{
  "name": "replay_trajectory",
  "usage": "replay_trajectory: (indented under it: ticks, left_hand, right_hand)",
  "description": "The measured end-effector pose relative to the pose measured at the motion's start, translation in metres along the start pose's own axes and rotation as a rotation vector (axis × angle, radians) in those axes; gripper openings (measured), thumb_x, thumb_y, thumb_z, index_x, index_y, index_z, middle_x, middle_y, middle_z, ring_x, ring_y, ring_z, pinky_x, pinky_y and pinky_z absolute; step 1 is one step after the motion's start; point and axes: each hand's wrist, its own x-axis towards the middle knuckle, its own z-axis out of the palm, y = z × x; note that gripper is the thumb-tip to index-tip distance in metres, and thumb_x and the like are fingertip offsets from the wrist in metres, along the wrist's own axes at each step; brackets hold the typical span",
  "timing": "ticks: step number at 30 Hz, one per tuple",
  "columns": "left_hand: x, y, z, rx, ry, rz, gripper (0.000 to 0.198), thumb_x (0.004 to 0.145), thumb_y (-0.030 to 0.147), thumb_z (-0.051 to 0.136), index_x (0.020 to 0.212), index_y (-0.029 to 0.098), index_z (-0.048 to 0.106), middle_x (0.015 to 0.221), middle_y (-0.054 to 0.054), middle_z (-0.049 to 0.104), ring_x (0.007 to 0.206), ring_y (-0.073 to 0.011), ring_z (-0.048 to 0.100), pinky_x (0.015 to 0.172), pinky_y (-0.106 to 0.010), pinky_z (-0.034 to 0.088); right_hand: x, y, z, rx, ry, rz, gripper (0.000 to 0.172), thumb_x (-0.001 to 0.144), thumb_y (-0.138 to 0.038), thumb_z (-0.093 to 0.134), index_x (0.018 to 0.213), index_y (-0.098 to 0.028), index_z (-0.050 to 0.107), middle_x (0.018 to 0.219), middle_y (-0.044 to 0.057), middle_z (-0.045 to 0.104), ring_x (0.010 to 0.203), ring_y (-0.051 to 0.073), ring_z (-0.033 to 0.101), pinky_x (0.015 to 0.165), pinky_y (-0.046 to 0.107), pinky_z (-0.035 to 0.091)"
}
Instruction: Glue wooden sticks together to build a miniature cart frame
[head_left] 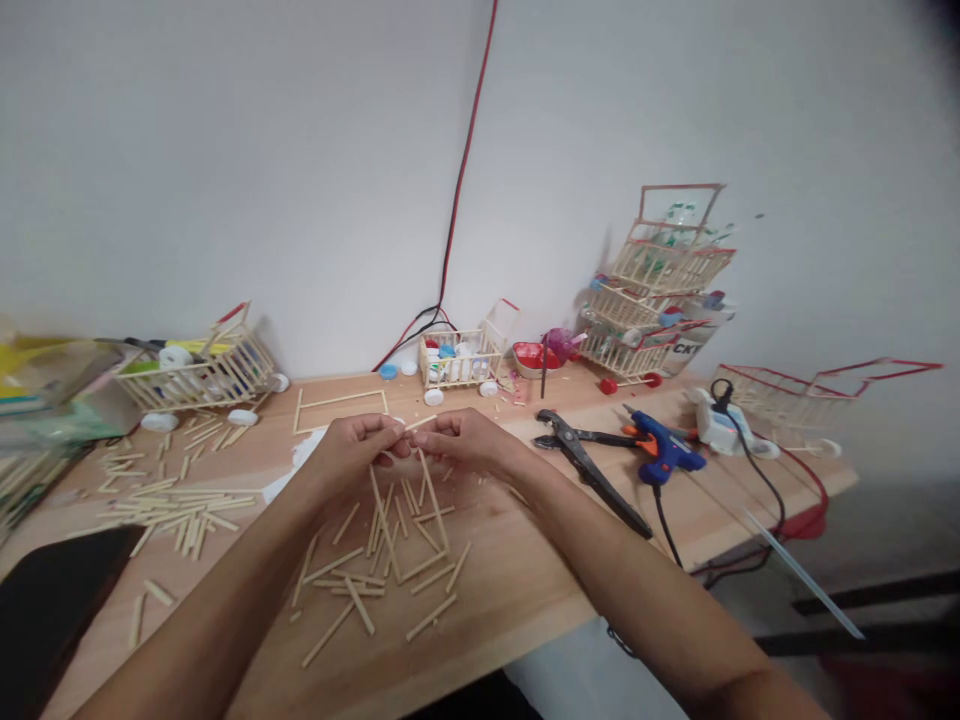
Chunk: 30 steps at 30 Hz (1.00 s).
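Observation:
Both hands meet over the middle of the wooden table, fingertips pinched close together. My left hand [358,445] is closed on the upper end of a rectangular frame of thin wooden sticks [385,525], which hangs tilted toward me. Opposite it, my right hand [463,440] pinches the same end, where a short stick pokes out above the fingers. The fingers hide the exact joint. Below the frame lie several loose wooden sticks [360,606]. Behind my left hand a second stick frame [341,398] rests flat on the table.
A glue gun [664,447] and pliers [589,470] lie right, near a white power adapter [720,420]. Stick-built carts [202,372] stand along the wall, some stacked [637,300] at back right. A stick pile [176,510] and dark board [64,610] are left.

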Motion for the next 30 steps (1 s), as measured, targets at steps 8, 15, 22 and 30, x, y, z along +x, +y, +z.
replay_trajectory:
  ticks: [8, 15, 22, 30]
  left_hand:
    - [-0.001, 0.003, 0.003, -0.013, 0.034, -0.044, 0.032, 0.067, 0.049, 0.065, 0.067, 0.017, 0.068, 0.070, -0.005, 0.068, 0.067, -0.0173, 0.059, 0.066, -0.029, 0.047]
    - [-0.001, 0.001, -0.001, 0.013, 0.003, -0.043, 0.033, 0.069, 0.052, 0.065, 0.071, 0.019, 0.071, 0.077, -0.006, 0.071, 0.070, -0.0181, 0.061, 0.064, -0.028, 0.048]
    - [0.003, -0.005, -0.004, -0.006, 0.010, -0.080, 0.035, 0.066, 0.055, 0.068, 0.073, 0.021, 0.073, 0.080, -0.006, 0.072, 0.075, -0.0213, 0.064, 0.067, -0.031, 0.052]
    - [0.002, -0.010, 0.005, -0.094, 0.033, -0.160, 0.035, 0.064, 0.052, 0.072, 0.072, 0.018, 0.072, 0.076, -0.006, 0.071, 0.064, -0.0168, 0.060, 0.053, -0.025, 0.047]
  right_hand:
    - [-0.009, -0.020, -0.028, -0.377, 0.309, -0.141, 0.036, 0.087, -0.042, 0.049, 0.078, -0.013, 0.068, 0.076, 0.005, 0.067, 0.070, 0.013, 0.058, 0.063, 0.023, 0.041]
    - [-0.098, -0.073, -0.089, -0.637, 0.712, -0.230, 0.025, 0.087, -0.035, 0.052, 0.095, -0.016, 0.066, 0.093, 0.006, 0.069, 0.085, 0.016, 0.061, 0.073, 0.025, 0.043]
    - [-0.214, -0.002, -0.151, -0.705, 0.933, 0.375, 0.039, 0.084, -0.046, 0.051, 0.066, -0.014, 0.064, 0.063, 0.008, 0.066, 0.056, 0.016, 0.059, 0.048, 0.024, 0.039]
    - [-0.222, 0.042, -0.125, 0.599, 0.953, 0.380, 0.024, 0.089, -0.033, 0.056, 0.088, -0.010, 0.062, 0.084, 0.015, 0.071, 0.069, 0.016, 0.070, 0.063, 0.024, 0.058]
